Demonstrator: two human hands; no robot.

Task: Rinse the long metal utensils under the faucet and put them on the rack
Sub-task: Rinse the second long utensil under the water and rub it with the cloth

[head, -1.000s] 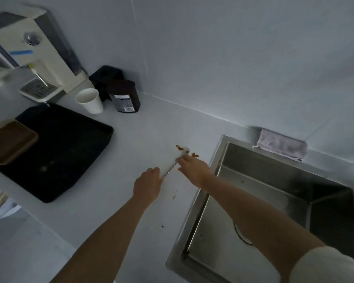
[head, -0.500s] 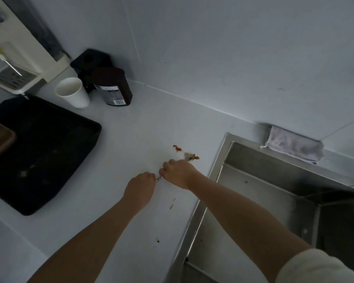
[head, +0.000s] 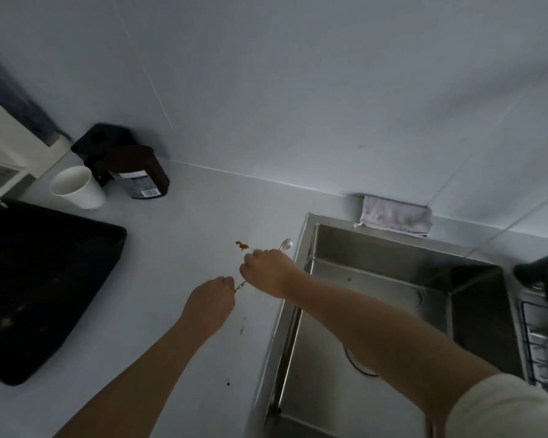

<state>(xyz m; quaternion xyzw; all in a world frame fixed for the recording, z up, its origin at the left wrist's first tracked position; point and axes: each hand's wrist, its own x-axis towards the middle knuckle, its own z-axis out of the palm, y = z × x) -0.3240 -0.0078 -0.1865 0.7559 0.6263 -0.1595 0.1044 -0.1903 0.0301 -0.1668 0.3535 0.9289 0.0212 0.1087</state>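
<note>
Left hand (head: 212, 303) and right hand (head: 268, 271), both clenched around one long metal spoon (head: 286, 245), above table (head: 187, 216), just left of sink (head: 393, 259).

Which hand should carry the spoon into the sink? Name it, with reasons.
Right. The right hand grips the spoon beside the sink rim, its forearm over the basin; the left hand holds only the handle end, farther out over the counter.
</note>
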